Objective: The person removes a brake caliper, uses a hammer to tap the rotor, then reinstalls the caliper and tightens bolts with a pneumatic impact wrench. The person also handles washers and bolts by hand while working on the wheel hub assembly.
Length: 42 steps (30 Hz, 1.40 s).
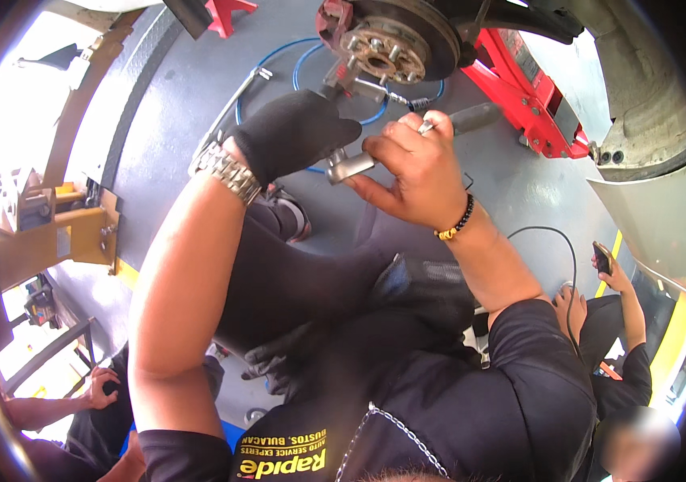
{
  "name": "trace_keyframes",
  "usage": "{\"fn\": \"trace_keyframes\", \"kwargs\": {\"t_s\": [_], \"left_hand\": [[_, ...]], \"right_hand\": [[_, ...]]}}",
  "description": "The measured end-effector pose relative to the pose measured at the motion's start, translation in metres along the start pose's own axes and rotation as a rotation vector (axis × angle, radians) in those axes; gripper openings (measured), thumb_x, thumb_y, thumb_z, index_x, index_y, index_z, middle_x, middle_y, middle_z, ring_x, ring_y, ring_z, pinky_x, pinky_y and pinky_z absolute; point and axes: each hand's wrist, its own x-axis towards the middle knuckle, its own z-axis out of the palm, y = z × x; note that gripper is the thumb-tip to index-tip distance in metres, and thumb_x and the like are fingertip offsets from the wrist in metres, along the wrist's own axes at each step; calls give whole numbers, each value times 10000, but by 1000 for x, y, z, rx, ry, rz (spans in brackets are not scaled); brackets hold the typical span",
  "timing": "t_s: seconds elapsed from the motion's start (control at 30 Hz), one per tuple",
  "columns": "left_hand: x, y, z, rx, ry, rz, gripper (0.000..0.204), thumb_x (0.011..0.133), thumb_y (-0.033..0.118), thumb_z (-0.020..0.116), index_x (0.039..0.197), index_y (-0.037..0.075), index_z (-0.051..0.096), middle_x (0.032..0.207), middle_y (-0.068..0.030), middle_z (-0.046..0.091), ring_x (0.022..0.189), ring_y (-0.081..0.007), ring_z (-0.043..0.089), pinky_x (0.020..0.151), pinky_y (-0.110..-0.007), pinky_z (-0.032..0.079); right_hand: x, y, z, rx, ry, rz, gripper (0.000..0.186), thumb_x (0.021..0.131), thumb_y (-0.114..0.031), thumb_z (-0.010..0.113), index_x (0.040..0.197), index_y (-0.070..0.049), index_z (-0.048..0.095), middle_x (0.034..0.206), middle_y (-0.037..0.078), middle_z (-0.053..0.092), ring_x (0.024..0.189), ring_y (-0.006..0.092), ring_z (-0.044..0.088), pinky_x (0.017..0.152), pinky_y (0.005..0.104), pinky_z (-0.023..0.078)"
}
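In my right hand, bare with a beaded bracelet, I grip a ratchet wrench. Its metal head points left and its dark handle passes out beyond my knuckles to the right. My left hand wears a black glove and is closed beside the wrench head, thumb toward it. A short metal piece shows between glove and wrench; what the gloved fingers hold is hidden. Just beyond the hands is a wheel hub with studs and a brake disc. A red brake caliper sits at its left.
A red jack stand stands right of the hub, near a fender. A blue air hose loops over the grey floor. A yellowish lift arm is at left. One person holds a phone at right; another sits lower left.
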Motion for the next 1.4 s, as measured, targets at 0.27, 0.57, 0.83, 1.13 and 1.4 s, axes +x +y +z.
{"fn": "trace_keyframes", "kwargs": {"t_s": [0.27,0.57,0.83,1.13,1.4], "left_hand": [[16,-6,31,-60,106,132,371,811,84,693,1180,59,666,950,-121,702,881,-268,687,776,-375,559],[100,-31,105,-819,-216,-575,379,1031,320,526,1344,107,554,1128,-68,645,967,-181,660,756,-364,592],[112,-31,185,-1586,440,-644,372,928,88,626,1300,91,604,1203,-87,663,1096,-247,669,890,-386,572],[143,-29,175,-701,538,-960,285,789,287,752,841,7,760,848,-190,737,851,-309,732,779,-404,550],[145,-38,181,-1359,611,-994,307,799,216,758,989,-24,732,923,-204,741,852,-329,731,763,-400,567]], "right_hand": [[-37,17,31,752,-241,382,373,955,-372,688,1114,-44,610,926,90,682,850,292,658,770,402,495],[-58,121,101,108,-151,575,358,1020,-365,554,1151,-34,586,1055,223,684,976,433,654,810,495,526],[-49,140,103,-39,-137,417,328,960,-329,647,1092,-30,625,994,186,683,931,393,664,818,490,537],[-34,103,75,-222,-72,566,195,843,-180,712,917,-20,629,859,187,699,803,374,698,729,462,577],[-25,103,68,-232,-167,602,186,866,-227,724,906,-55,666,869,143,693,804,390,675,705,470,563]]}}
